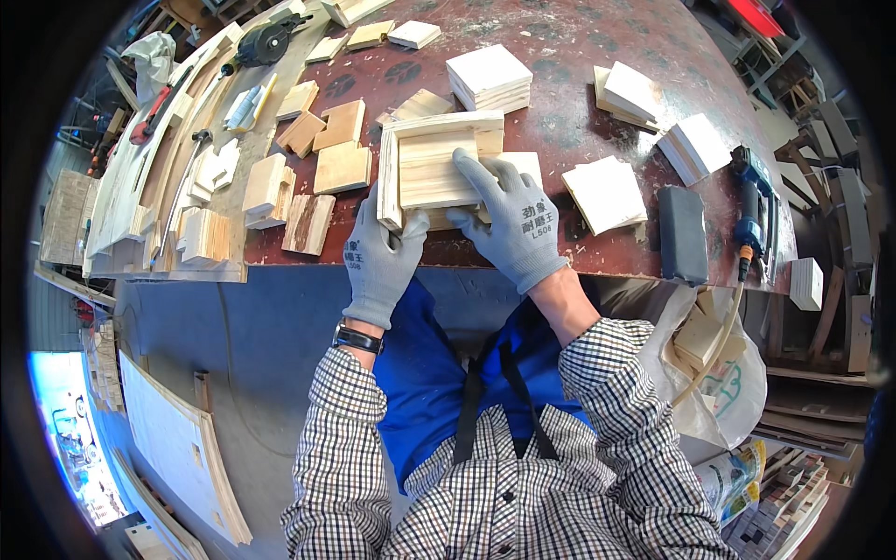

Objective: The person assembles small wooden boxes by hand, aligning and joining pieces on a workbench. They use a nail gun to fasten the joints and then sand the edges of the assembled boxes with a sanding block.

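Note:
Both my hands wear grey gloves with dark printing. Between them, at the table's near edge, is a shallow box of pale wood, tilted, with raised walls on its left and far sides. My left hand is closed on its near left corner. My right hand grips it from the near right, fingers reaching over onto the inner board; the underside is hidden. Just beyond the box stands a stack of square plywood pieces. Notched wooden blocks lie to its left.
At right on the dark red table are square pieces, a dark rectangular block and a blue air tool with a hose. A black power tool, a hammer and long boards lie left. A white bag hangs below right.

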`<state>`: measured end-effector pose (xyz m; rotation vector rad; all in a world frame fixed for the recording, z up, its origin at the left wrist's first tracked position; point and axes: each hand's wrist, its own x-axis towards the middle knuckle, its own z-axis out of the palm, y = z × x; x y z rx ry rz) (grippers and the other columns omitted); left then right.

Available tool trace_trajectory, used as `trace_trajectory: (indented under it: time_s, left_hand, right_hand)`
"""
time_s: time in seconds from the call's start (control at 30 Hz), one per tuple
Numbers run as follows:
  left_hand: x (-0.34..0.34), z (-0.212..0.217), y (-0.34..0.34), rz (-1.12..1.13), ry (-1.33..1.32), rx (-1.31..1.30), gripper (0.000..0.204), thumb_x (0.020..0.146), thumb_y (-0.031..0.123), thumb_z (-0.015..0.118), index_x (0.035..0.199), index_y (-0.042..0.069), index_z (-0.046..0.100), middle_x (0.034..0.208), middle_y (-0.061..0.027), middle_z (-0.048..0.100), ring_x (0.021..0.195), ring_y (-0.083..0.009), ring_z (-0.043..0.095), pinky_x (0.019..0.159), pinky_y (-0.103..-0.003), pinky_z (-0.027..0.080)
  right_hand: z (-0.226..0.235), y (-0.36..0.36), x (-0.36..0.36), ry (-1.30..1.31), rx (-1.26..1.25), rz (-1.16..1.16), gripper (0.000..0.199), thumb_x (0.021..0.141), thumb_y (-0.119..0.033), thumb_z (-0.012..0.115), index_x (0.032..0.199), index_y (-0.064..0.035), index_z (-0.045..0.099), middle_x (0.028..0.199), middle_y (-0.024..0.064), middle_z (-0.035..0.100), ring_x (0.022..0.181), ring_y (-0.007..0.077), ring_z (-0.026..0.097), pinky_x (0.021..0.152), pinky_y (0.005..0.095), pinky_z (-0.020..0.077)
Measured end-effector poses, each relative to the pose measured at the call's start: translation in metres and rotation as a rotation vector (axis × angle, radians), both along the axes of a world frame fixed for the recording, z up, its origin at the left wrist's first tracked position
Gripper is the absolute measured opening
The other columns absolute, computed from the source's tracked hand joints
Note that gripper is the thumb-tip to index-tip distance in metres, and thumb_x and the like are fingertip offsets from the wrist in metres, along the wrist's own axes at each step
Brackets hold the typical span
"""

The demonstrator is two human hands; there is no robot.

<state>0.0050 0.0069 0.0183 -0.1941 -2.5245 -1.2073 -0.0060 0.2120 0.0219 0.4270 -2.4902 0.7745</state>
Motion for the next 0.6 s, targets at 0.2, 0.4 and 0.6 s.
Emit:
trace_trajectory:
  time_s: [0.2, 0.4, 0.6]
  left_hand:
    - [-0.004, -0.013, -0.009, -0.002, 0.095, -0.116, 0.066, 0.093, 0.032, 0.081, 0.147, 0.003, 0.056, 0.119, -0.0147, 0.069, 0.104, -0.0307, 0.073, 0.086, -0.041, 0.06]
    - [-0.004, -0.015, -0.007, 0.017, 0.106, -0.071, 0.066, 0.094, 0.033, 0.079, 0.149, 0.007, 0.054, 0.12, -0.0156, 0.07, 0.106, -0.033, 0.073, 0.088, -0.041, 0.061]
    - [-0.003, -0.01, -0.007, 0.022, 0.088, -0.069, 0.067, 0.093, 0.036, 0.077, 0.15, 0.009, 0.052, 0.121, -0.0156, 0.07, 0.103, -0.0358, 0.074, 0.085, -0.045, 0.061]
  right_hand:
    - [0.002, 0.009, -0.002, -0.1, -0.089, 0.104, 0.063, 0.091, -0.01, 0.077, 0.151, -0.0168, 0.058, 0.133, 0.0136, 0.067, 0.117, 0.0368, 0.068, 0.097, 0.0432, 0.0595]
    - [0.012, 0.04, -0.014, -0.341, -0.38, 0.417, 0.065, 0.092, 0.007, 0.06, 0.154, -0.0118, 0.056, 0.14, 0.0134, 0.061, 0.121, 0.0263, 0.064, 0.102, 0.0349, 0.0537]
    - [0.038, 0.045, -0.01, -0.766, -0.716, 0.393, 0.052, 0.095, -0.007, 0.062, 0.146, -0.0135, 0.067, 0.131, 0.006, 0.059, 0.112, 0.0137, 0.06, 0.094, 0.0285, 0.053]
